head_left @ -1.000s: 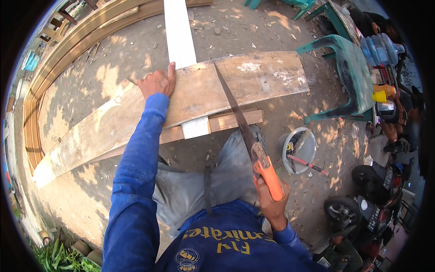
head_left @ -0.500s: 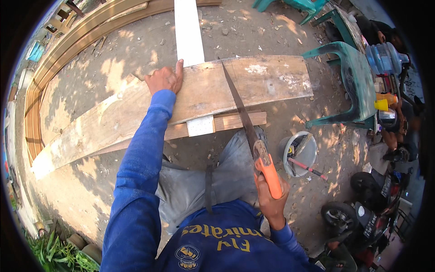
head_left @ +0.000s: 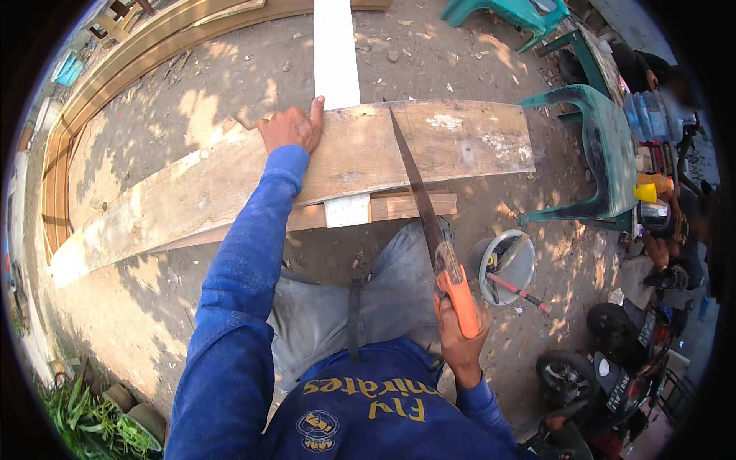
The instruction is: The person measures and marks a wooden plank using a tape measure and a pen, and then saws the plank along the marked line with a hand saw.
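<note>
A long, wide wooden board point(head_left: 238, 180) lies crosswise in front of me, on top of a white plank point(head_left: 336, 57) and a narrower timber point(head_left: 414, 205). My left hand point(head_left: 293, 129) bears on its far edge, beside the white plank, with the thumb stretched out and the fingers curled over the edge. My right hand point(head_left: 464, 341) is closed round the orange handle of a handsaw point(head_left: 422, 195). The saw blade slants away from me across the board, right of my left hand, its tip near the far edge. How deep the teeth sit in the wood cannot be made out.
Right of my knee stands a white bucket point(head_left: 506, 287) with tools in it. A green plastic chair point(head_left: 606, 153) is beyond the board's right end. Motorbikes point(head_left: 567, 376) are parked at the lower right. Long brown timbers point(head_left: 57, 176) lie at the left.
The view has turned slightly, so the board and left hand appear a little farther right. The left hand keeps its place on the board. The saw stays across it, with little visible movement.
</note>
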Available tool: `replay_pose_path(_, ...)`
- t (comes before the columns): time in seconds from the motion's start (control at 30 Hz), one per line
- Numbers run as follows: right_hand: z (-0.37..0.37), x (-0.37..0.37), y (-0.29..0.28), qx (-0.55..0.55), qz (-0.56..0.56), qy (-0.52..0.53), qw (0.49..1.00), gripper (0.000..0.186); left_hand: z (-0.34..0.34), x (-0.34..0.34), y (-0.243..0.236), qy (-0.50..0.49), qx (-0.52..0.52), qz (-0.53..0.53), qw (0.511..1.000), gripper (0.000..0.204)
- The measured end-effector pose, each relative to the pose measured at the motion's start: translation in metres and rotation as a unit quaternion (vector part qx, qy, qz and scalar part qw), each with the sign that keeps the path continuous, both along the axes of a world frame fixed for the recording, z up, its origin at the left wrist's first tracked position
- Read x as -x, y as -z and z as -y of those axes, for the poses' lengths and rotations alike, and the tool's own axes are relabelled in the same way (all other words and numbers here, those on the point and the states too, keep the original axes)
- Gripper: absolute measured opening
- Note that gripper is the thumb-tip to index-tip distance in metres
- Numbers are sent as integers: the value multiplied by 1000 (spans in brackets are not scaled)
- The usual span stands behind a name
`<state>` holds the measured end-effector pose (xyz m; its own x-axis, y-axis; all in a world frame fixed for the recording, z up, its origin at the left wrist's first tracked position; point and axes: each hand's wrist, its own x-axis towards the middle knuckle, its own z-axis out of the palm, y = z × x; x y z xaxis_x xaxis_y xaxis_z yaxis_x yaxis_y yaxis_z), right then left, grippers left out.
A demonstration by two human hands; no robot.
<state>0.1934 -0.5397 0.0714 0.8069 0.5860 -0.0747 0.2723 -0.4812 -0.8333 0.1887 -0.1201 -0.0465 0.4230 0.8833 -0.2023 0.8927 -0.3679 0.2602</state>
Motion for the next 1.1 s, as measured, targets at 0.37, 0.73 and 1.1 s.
replay_pose_path(0.37, -132, -84, 34, -9, 5, -54, 998, 19, -3, -1, 0, 9, 26, -15, 1000, 88)
replay_pose_path(0.73, -125, -83, 37, -59, -22, -25, 998, 16, 0, -2, 14, 16, -71, 24, 997, 90)
replay_pose_path(1.1, 10, 5, -22, -7, -69, 27, 997, 38, -2, 4, -4, 3, 14, 0, 1000, 90)
